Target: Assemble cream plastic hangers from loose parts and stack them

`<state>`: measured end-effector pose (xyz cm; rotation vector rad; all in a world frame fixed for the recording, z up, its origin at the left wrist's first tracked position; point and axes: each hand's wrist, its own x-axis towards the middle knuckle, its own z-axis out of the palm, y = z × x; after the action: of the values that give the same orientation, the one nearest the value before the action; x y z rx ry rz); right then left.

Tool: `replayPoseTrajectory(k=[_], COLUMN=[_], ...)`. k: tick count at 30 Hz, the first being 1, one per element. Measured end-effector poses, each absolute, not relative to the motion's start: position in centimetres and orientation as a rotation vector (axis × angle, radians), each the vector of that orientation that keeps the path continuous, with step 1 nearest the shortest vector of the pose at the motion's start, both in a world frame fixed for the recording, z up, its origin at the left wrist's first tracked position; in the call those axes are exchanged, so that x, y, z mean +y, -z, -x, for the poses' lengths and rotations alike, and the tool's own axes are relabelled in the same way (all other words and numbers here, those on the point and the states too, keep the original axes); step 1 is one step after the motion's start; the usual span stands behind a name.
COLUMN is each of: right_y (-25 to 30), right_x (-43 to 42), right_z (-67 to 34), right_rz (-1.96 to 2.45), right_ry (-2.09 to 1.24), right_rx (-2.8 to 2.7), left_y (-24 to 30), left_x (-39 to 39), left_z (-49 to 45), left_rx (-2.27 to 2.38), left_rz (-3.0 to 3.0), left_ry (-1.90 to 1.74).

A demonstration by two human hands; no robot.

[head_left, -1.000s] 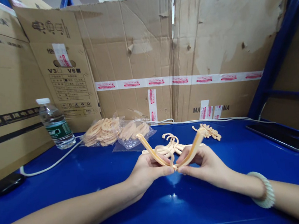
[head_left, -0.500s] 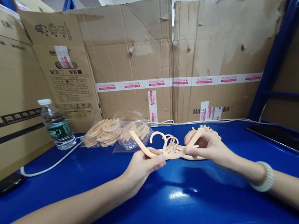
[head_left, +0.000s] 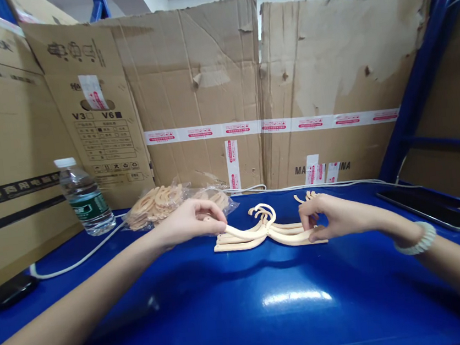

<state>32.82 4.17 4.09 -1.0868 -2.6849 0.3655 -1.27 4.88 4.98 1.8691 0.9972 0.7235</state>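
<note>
A small stack of beige plastic hangers (head_left: 264,232) lies on the blue table (head_left: 246,314), hooks pointing away from me. My left hand (head_left: 192,221) pinches the left arm of the top hanger. At the stack's right end, my right hand (head_left: 335,217) pinches the same hanger's right arm, and a pale bead bracelet (head_left: 418,239) circles that wrist. The top hanger rests on the stack.
Clear bags of beige hanger parts (head_left: 167,202) lie behind my left hand, with loose hook pieces (head_left: 307,196) at the back right. A water bottle (head_left: 83,197), a white cable (head_left: 74,261) and a black phone (head_left: 4,289) sit left. A dark tablet (head_left: 429,208) lies right. Cardboard boxes (head_left: 204,92) wall the back.
Both hands moved forward and apart, carrying a folded hanger from near me out to the stack; it now lies spread flat on top.
</note>
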Motion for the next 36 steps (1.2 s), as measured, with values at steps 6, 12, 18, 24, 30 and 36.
replayPoseTrajectory(k=[6,12,18,24,30,36], right_y=[-3.5,-2.9,-2.9,-2.7,-2.4,-1.5], right_x=[3.7,3.9,3.9,4.1,4.6,5.3], right_z=[-32.4,-31.9,-31.7,-31.8,-31.5,-31.4], right_rz=[1.256,1.317,1.391,1.387,1.432,1.407], right_ry=[-0.660,-0.746,-0.639,-0.458,-0.225,-0.124], right_rx=[-2.717,-2.699,-2.704,-2.706,-2.665,-2.641], left_y=[-3.9,-1.4,0.8,1.2,1.3,1.5], left_x=[3.5,1.8,-2.0,-2.1,-1.3,-0.4], left_z=[0.4,-1.5,-3.4,-3.2,-2.9,-2.5], left_rx=[0.945,1.017,0.914,1.061,1.073,1.123], left_rz=[-2.627,-3.017,-3.089,-2.939,-2.897,-2.854], left_ry=[-0.461,-0.555,-0.566,-0.346,-0.341,-0.315])
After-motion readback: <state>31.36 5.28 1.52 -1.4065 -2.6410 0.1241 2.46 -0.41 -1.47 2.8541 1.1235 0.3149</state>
